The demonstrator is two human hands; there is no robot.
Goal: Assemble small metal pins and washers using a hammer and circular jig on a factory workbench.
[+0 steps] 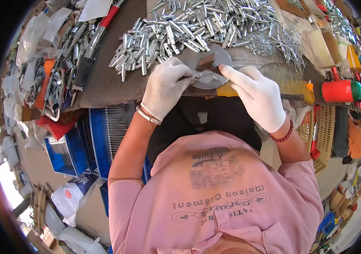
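Observation:
My left hand [168, 86], in a white glove, pinches a small silver metal pin [198, 76] between thumb and fingers above a round grey metal disc [225, 50]. On the disc a dark brown block [206, 62] stands tilted. My right hand [259, 95], also gloved, reaches in from the right with its bare index fingertip beside the block. Its fingers are bent together over the disc's right side; what they hold, if anything, is too small to name. Behind the disc spreads a large heap of silver metal sleeves [180, 31].
Thin metal pins [263, 44] lie in a pile right of the heap. Pliers and a torque wrench with a red-and-black handle [88, 55] are at the left. A red and green cylinder [341, 91] lies at the bench's right edge. Blue crates [68, 154] stand below.

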